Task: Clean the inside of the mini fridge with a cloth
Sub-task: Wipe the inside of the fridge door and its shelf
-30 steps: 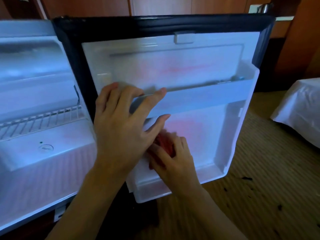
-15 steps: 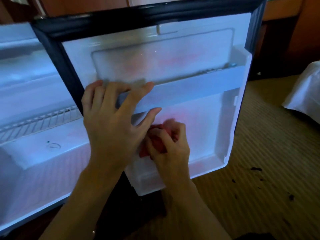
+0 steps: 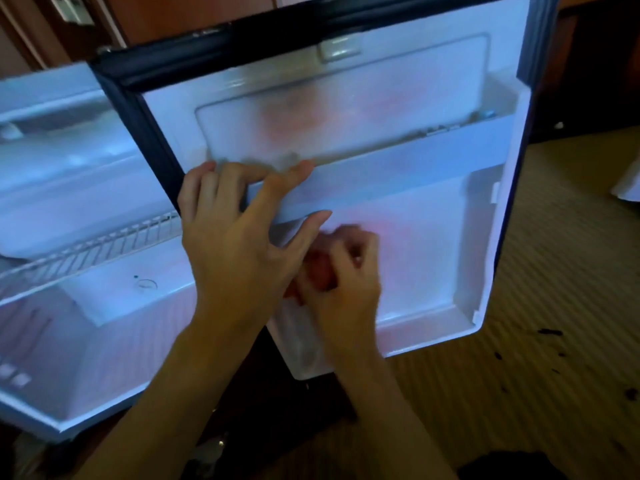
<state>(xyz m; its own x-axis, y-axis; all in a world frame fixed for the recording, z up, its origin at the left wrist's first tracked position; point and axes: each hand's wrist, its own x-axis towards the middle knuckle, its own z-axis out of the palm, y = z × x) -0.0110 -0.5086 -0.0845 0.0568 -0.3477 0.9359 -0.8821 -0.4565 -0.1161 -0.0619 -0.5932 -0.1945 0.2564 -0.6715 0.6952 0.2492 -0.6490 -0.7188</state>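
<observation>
A person crouches in front of a small fridge (image 3: 86, 306) whose door (image 3: 346, 168) hangs wide open toward them, its white plastic inner face filling most of the view. A black rubber seal (image 3: 145, 126) frames the door's top and left edges.

The left hand (image 3: 235, 244) rests on the door shelf rail (image 3: 398, 178), a white bar running across the middle of the door. Its fingers are spread and mostly straight: the fingertips hook over the rail's top edge at its left end, and the thumb lies along the rail's underside.

The right hand (image 3: 343, 278) sits just below and to the right of the left hand, touching it, inside the lower door pocket (image 3: 433, 317). Its fingers are curled tightly around a red cloth (image 3: 320, 271), which shows only as a small bunched patch between the two hands. The cloth is pressed against the door's white inner panel beneath the rail. This hand is blurred, so the exact finger positions are hard to make out.

To the left, the fridge's open body shows a white interior with a wire rack (image 3: 86, 251) across it. Under the fridge and to the right lies a tan striped floor (image 3: 554, 306) scattered with a few dark specks (image 3: 550, 332). Wooden panelling (image 3: 190, 19) stands behind the fridge.
</observation>
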